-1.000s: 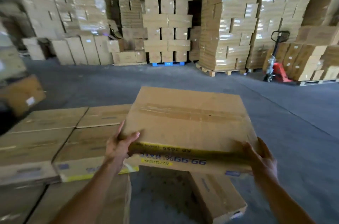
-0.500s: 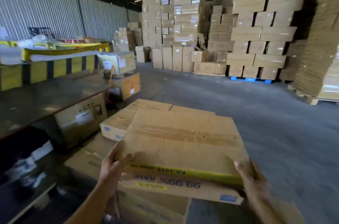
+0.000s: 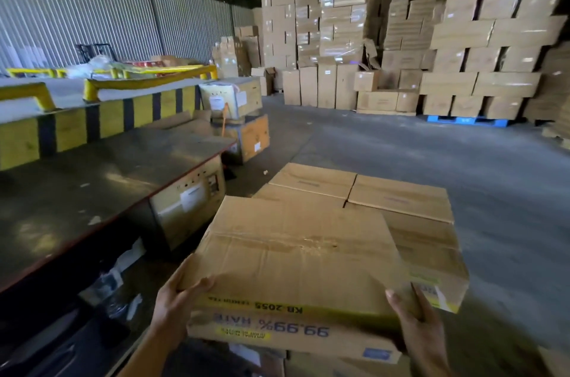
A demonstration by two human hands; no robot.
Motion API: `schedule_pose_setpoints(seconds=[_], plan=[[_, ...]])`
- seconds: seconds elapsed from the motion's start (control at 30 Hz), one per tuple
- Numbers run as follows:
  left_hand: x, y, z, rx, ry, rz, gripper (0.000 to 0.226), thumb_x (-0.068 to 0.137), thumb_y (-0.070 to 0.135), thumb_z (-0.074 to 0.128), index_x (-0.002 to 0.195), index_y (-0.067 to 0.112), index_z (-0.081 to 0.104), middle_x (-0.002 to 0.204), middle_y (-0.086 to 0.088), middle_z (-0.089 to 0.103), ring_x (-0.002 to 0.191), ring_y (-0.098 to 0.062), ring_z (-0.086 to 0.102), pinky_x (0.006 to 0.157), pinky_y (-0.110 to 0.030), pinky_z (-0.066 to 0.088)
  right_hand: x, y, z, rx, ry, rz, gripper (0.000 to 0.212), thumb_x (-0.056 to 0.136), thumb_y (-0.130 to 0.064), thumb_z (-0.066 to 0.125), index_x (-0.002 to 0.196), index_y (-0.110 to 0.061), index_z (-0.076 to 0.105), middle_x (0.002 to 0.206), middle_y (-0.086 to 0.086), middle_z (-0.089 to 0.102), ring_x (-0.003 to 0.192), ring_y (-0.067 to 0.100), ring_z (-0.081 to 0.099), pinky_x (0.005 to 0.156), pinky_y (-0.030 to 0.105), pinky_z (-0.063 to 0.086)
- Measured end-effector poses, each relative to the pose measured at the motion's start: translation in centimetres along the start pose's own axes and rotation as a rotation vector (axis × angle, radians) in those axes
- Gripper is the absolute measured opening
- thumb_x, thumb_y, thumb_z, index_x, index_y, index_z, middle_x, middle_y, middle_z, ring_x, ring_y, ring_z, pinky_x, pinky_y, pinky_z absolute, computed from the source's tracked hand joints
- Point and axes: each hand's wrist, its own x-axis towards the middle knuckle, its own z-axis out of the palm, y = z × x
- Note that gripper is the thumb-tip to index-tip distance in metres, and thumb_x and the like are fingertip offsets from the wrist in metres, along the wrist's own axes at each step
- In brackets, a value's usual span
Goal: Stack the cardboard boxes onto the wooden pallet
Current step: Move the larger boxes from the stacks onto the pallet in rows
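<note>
I hold a flat brown cardboard box (image 3: 296,256) with yellow and blue print on its near side, lifted in front of me. My left hand (image 3: 177,304) grips its near left corner and my right hand (image 3: 415,319) grips its near right corner. Below and beyond it lies a layer of similar boxes (image 3: 398,197) laid flat side by side, close to the floor. The held box covers the near part of that layer. No wooden pallet shows beneath them.
A dark-topped platform (image 3: 92,179) runs along my left, with yellow-and-black striped edging (image 3: 101,122) behind it. Two boxes (image 3: 243,120) are piled at its far end. Tall walls of cartons (image 3: 462,37) fill the back, one on a blue pallet (image 3: 465,120). Grey concrete floor (image 3: 478,167) lies to the right.
My view has swung left, from the carton walls and an orange pallet jack to the platform side. The box stays in both hands and now hangs over the low layer of boxes.
</note>
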Motion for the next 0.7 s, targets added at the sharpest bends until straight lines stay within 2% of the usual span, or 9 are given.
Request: schedule_pose_setpoints(seconds=[0.07,0.13,0.23,0.4,0.5,0.6,0.63,0.7], plan=[[3.8,0.6,-2.7,-0.021,-0.023,-0.062,0.078,0.076,0.016,0.081,0.145,0.03,0.048,0.122,0.0,0.06,0.098,-0.032,0.065,0.077,-0.052,0.059,-1.0,-1.2,3.8,-0.006,0.006,0.021,0.066,0.086,-0.039,0.074,0.145,-0.02,0.05,0.146,0.013,0.05,0.133,0.035,0.045,0.115,0.045,0.032],[7.4,0.7,-4.5,-0.026,-0.043,-0.108,0.078,0.075,0.017,0.082,0.144,0.033,0.048,0.13,-0.002,0.057,0.102,-0.034,0.064,0.083,-0.059,0.056,-1.1,-1.7,7.1,-0.036,0.029,0.058,0.066,0.086,-0.041,0.074,0.145,-0.022,0.05,0.147,0.012,0.05,0.129,0.035,0.048,0.111,0.042,0.037],[12.6,0.6,-6.1,-0.024,-0.063,-0.123,0.079,0.075,0.018,0.083,0.144,0.033,0.048,0.129,-0.002,0.059,0.104,-0.034,0.064,0.09,-0.057,0.054,0.0,-1.7,11.8,-0.006,0.099,0.088,0.069,0.082,-0.039,0.078,0.144,-0.025,0.051,0.144,0.014,0.052,0.117,0.035,0.054,0.105,0.05,0.045],[21.7,-0.3,-6.9,-0.026,-0.137,-0.254,0.087,0.072,0.019,0.084,0.147,0.036,0.042,0.124,0.003,0.055,0.109,-0.035,0.061,0.092,-0.056,0.052,4.9,0.4,18.8,-0.006,0.131,0.144,0.076,0.073,-0.049,0.083,0.14,-0.031,0.053,0.14,0.014,0.055,0.119,0.04,0.056,0.101,0.055,0.049],[26.4,-1.0,-7.2,-0.014,-0.129,-0.34,0.086,0.073,0.017,0.083,0.145,0.041,0.043,0.127,0.001,0.051,0.107,-0.037,0.061,0.078,-0.05,0.055,7.5,1.2,22.5,-0.053,0.188,0.16,0.078,0.071,-0.051,0.082,0.141,-0.031,0.054,0.144,0.015,0.053,0.125,0.037,0.052,0.108,0.052,0.042],[29.7,-1.8,-8.2,-0.009,-0.149,-0.38,0.08,0.073,0.018,0.082,0.141,0.041,0.047,0.128,-0.002,0.054,0.104,-0.038,0.062,0.064,-0.044,0.057,8.4,1.3,26.0,-0.074,0.185,0.171,0.072,0.079,-0.044,0.079,0.144,-0.028,0.051,0.142,0.015,0.054,0.123,0.038,0.053,0.103,0.05,0.046],[30.9,-2.4,-8.6,-0.005,-0.15,-0.388,0.078,0.074,0.018,0.082,0.141,0.039,0.048,0.133,-0.004,0.055,0.106,-0.037,0.061,0.067,-0.045,0.058,8.6,1.5,26.9,-0.085,0.195,0.181,0.07,0.081,-0.042,0.078,0.144,-0.026,0.051,0.14,0.016,0.055,0.122,0.038,0.054,0.102,0.05,0.046],[33.0,-3.5,-9.1,0.015,-0.159,-0.426,0.083,0.073,0.018,0.083,0.145,0.033,0.044,0.142,-0.007,0.051,0.115,-0.039,0.057,0.082,-0.052,0.056,8.4,2.0,28.4,-0.079,0.227,0.227,0.068,0.083,-0.042,0.077,0.143,-0.026,0.051,0.136,0.014,0.06,0.118,0.037,0.058,0.097,0.048,0.049]])
